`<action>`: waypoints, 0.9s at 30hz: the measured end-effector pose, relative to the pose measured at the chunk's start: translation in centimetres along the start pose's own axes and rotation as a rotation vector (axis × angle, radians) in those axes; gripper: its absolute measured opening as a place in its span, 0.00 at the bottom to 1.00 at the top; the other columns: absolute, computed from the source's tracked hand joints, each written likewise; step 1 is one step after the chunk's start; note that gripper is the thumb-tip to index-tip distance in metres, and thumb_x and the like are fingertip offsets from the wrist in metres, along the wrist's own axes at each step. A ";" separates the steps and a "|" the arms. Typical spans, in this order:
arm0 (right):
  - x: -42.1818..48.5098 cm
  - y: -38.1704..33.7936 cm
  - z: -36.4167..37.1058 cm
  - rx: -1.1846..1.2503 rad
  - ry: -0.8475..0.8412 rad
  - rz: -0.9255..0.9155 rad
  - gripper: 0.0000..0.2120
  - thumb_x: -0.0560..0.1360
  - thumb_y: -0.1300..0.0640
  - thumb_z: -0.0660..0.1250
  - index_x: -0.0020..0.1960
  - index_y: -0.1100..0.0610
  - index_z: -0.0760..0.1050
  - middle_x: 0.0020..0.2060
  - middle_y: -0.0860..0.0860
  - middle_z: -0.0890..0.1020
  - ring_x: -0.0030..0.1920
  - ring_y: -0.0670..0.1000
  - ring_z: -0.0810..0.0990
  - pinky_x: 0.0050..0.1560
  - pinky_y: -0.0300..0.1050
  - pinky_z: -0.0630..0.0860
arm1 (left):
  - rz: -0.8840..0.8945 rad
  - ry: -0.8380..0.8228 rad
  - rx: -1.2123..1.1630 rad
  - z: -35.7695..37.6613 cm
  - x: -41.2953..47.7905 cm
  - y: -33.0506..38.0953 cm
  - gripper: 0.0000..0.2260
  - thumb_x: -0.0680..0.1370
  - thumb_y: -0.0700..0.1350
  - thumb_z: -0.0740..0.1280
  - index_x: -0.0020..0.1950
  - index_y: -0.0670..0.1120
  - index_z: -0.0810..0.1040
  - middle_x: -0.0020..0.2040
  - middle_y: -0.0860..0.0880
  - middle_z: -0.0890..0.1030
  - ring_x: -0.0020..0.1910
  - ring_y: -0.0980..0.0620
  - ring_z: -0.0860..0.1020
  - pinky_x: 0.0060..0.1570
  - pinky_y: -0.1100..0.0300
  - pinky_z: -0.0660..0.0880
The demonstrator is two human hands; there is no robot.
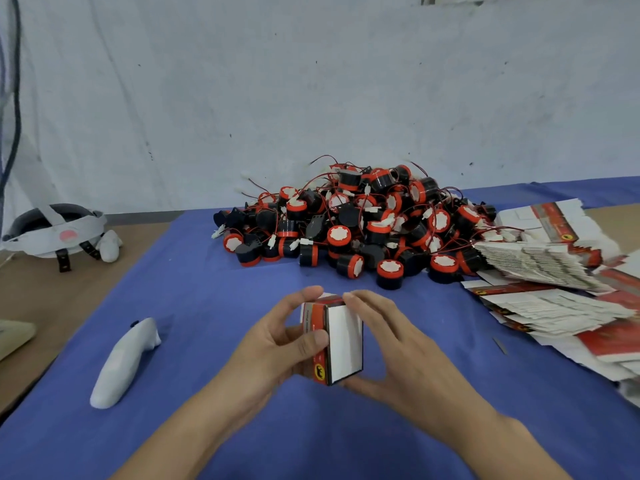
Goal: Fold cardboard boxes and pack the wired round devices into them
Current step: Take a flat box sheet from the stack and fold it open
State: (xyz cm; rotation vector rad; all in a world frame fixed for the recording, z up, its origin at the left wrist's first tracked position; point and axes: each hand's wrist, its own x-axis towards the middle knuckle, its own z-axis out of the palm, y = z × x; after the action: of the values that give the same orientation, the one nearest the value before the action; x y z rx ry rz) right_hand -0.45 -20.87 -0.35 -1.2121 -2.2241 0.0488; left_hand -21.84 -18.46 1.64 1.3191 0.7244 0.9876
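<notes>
Box: a small folded cardboard box (344, 341), white on the face toward the camera and red with a yellow emblem on its left side, sits in the lower centre of the frame, between the two hands and above the blue cloth (207, 289).
Left hand: the left hand (277, 344) grips the box from its left, thumb on the red side and fingers curled over the top.
Right hand: the right hand (391, 348) lies against the box's right side with fingers nearly straight, their tips at the top edge and the thumb near the bottom corner.
Round devices: a pile of black-and-red wired devices (363, 223) lies at centre, above the hands.
Flat boxes: a stack of unfolded boxes (540, 268) sprawls at the right edge, just beside the pile.
Left side: a white controller (124, 362) lies on the cloth at lower left; a headset (55, 230) rests on the brown table (52, 299) at far left.
</notes>
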 end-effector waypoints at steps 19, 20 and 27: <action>-0.2 6.0 2.0 0.301 -0.211 0.458 0.26 0.71 0.42 0.75 0.65 0.39 0.69 0.59 0.37 0.72 0.61 0.45 0.68 0.61 0.42 0.70 | 0.961 -0.070 1.526 3.9 2.3 -1.5 0.20 0.79 0.43 0.59 0.71 0.52 0.64 0.48 0.54 0.83 0.41 0.52 0.81 0.40 0.57 0.78; -0.2 6.2 1.8 0.302 -0.223 0.467 0.29 0.71 0.42 0.75 0.68 0.39 0.67 0.59 0.36 0.72 0.61 0.44 0.67 0.60 0.41 0.69 | 1.001 0.059 1.407 3.8 2.7 -0.8 0.15 0.81 0.46 0.58 0.67 0.54 0.68 0.47 0.57 0.83 0.41 0.55 0.80 0.40 0.59 0.77; -0.4 7.5 0.2 0.462 -0.430 0.571 0.58 0.65 0.37 0.79 0.82 0.43 0.44 0.77 0.40 0.59 0.77 0.46 0.58 0.73 0.45 0.64 | 0.158 0.394 1.038 0.5 13.5 0.6 0.13 0.83 0.46 0.61 0.68 0.49 0.71 0.44 0.54 0.78 0.37 0.55 0.76 0.37 0.56 0.75</action>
State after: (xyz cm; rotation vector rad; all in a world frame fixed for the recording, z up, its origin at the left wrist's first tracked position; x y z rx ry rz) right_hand 5.24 -16.78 -3.01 -1.6165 -1.9474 1.0718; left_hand -15.68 -6.65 3.67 2.1101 1.5825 1.0404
